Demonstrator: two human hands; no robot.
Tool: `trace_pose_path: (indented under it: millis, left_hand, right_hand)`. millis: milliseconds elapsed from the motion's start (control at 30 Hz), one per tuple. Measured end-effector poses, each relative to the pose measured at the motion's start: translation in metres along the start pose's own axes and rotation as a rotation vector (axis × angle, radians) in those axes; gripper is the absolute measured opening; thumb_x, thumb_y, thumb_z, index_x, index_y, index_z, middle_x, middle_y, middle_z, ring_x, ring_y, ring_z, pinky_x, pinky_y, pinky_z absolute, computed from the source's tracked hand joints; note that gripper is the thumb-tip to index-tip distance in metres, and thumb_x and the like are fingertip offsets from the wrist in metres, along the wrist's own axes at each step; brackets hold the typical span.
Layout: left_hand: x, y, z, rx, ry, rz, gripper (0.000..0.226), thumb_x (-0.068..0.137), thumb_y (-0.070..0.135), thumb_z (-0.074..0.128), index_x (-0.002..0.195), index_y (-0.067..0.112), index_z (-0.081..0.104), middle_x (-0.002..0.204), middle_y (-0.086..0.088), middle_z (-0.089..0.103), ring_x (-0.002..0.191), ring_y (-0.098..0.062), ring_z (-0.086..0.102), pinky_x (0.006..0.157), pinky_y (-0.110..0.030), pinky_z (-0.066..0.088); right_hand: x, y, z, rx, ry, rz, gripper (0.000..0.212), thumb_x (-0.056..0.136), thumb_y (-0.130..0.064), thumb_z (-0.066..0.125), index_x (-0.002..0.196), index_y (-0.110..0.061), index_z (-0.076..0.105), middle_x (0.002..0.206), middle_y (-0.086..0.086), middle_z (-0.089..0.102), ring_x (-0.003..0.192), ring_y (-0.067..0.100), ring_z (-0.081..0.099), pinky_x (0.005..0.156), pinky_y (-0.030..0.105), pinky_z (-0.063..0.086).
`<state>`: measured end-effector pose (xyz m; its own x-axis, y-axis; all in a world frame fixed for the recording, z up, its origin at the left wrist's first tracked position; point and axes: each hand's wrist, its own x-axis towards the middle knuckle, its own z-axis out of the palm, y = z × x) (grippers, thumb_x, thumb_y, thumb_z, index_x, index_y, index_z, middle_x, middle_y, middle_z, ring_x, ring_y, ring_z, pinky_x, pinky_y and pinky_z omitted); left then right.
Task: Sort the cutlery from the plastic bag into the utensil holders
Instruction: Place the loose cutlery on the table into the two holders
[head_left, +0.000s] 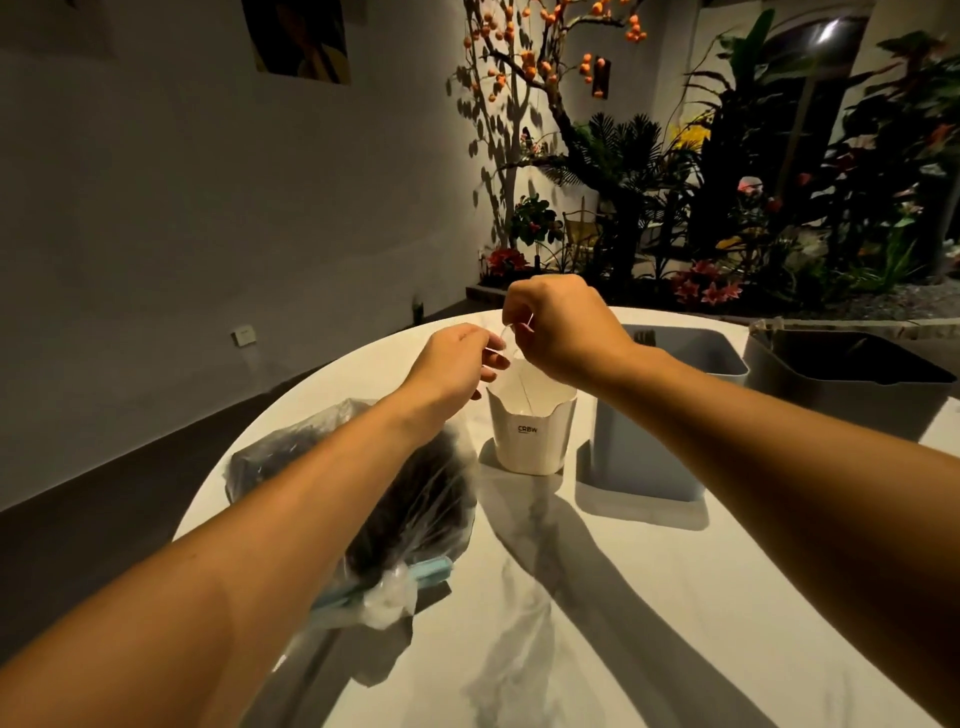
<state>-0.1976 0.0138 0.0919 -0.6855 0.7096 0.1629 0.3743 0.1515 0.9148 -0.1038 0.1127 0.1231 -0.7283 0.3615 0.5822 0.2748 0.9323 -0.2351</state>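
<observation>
Left fingers: we see the left hand (457, 358) with its fingers curled in, pinching a thin clear item (511, 358) above the white holder; what kind of cutlery it is we cannot tell.
Right fingers: the right hand (563, 325) is closed in a pinch too, thumb and forefinger gripping the same thin clear item from the other side; the two hands nearly touch.
White holder: a white holder (531, 434) with a notched rim and the letters CRBW stands near the middle of the bench (623, 597), directly under both hands; a thin clear stem leans inside it.
Grey holder: a grey holder (654, 431) stands just right of the white one; dark fork tines show at its far rim.
Dark holder: a dark grey holder (841, 384) sits at the right edge of the bench; we cannot make out its contents.
Plastic bag: the plastic bag (415, 499), clear and packed with dark cutlery, lies toward the left edge of the bench beneath our left forearm, its near end closed with a pale blue clip (384, 584).
Arms: both bare forearms reach forward from the near corners and converge over the white holder, wrists raised, backs of the hands facing us.
</observation>
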Motion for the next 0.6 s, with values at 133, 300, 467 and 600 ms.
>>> trace_pose_path:
  millis: [133,300,467,600]
  left_hand:
    - [0.008,-0.007,0.002,0.023,-0.002,0.003,0.038,0.106,0.024,0.030,0.110,0.014,0.066,0.102,-0.005,0.069,0.092,-0.019,0.061,0.075,-0.030,0.049]
    - [0.013,-0.018,0.008,0.078,0.000,-0.010,0.039,0.108,0.026,0.031,0.106,0.016,0.068,0.095,0.001,0.068,0.089,-0.016,0.061,0.077,-0.027,0.052]
    - [0.011,-0.016,0.008,0.058,0.001,0.013,0.030,0.106,0.020,0.038,0.102,0.016,0.067,0.092,0.002,0.065,0.086,-0.014,0.059,0.071,-0.024,0.049]
    - [0.000,-0.012,0.003,0.088,-0.036,0.119,0.017,0.101,0.014,0.055,0.111,0.019,0.067,0.110,0.001,0.067,0.099,-0.012,0.061,0.079,-0.020,0.046]
  right_hand:
    - [0.006,0.005,0.007,0.030,-0.028,0.052,0.016,0.092,-0.006,0.063,0.100,-0.018,0.069,0.103,0.001,0.068,0.094,0.017,0.064,0.080,0.034,0.059]
    - [0.003,0.014,0.016,-0.005,-0.159,0.072,0.017,0.091,-0.004,0.064,0.102,-0.016,0.069,0.102,0.002,0.068,0.090,0.015,0.063,0.078,0.025,0.056]
    - [0.004,0.011,0.017,-0.051,-0.201,0.071,0.016,0.090,-0.006,0.066,0.099,-0.018,0.070,0.097,-0.001,0.065,0.086,0.015,0.061,0.076,0.026,0.055]
    - [-0.002,0.006,0.004,-0.003,-0.145,0.086,0.014,0.088,-0.008,0.068,0.095,-0.020,0.069,0.096,0.000,0.068,0.087,0.017,0.064,0.079,0.037,0.059]
